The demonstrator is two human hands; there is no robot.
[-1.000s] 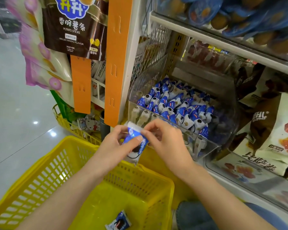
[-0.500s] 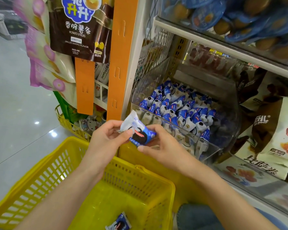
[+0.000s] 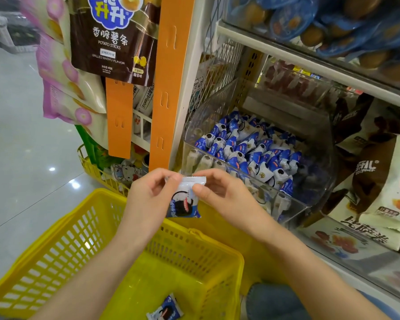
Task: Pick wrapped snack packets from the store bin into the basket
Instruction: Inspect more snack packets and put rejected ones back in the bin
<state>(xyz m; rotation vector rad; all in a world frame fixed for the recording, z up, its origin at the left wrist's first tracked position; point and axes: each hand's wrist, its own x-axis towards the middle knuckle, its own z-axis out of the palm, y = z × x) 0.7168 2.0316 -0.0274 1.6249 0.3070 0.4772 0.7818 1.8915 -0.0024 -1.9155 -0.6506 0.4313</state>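
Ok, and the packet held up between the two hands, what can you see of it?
The packet is a small glossy wrapper, white at its crimped, serrated top seal, blue and white below with a dark round biscuit pictured. It hangs upright, seemingly unopened. The left hand pinches its top left corner, the right hand its top right, above the far rim of the yellow basket.

A shop's snack aisle: at 2 o'clock white shelving (image 3: pixel 310 63) holds a clear plastic bin (image 3: pixel 199 128) heaped with blue-and-white wrapped snack packets (image 3: pixel 247 148); at 11 o'clock a brown potato-stick bag (image 3: pixel 111 42) hangs beside an orange display strip (image 3: pixel 171 77); at 7 o'clock stands a yellow plastic shopping basket (image 3: pixel 67 245).
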